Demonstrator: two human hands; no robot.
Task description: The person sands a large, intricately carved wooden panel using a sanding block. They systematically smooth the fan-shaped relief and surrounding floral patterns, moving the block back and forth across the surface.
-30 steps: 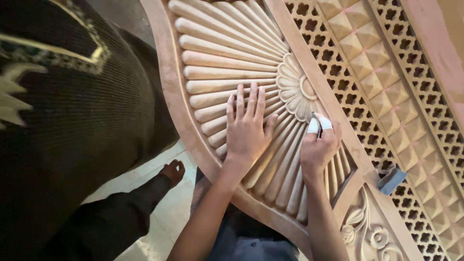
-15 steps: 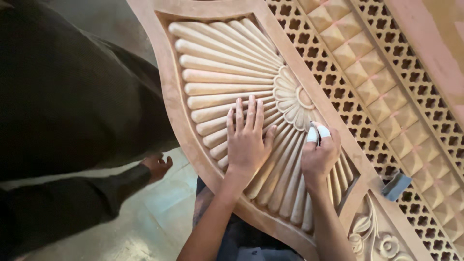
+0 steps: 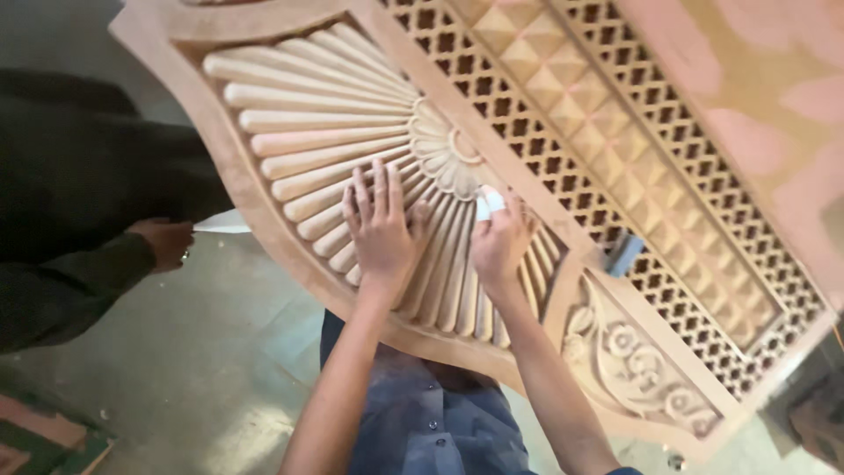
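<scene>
In the head view, the left hand lies flat with fingers spread on the fluted rays of the large pale carved wooden panel with a sunburst fan. The right hand is curled, fingers pinching a small white folded piece of abrasive paper against the rays just below the fan's scalloped centre. A pierced wooden lattice section runs beside it. Well to the left, another person's hand in a dark sleeve holds a thin pale object.
</scene>
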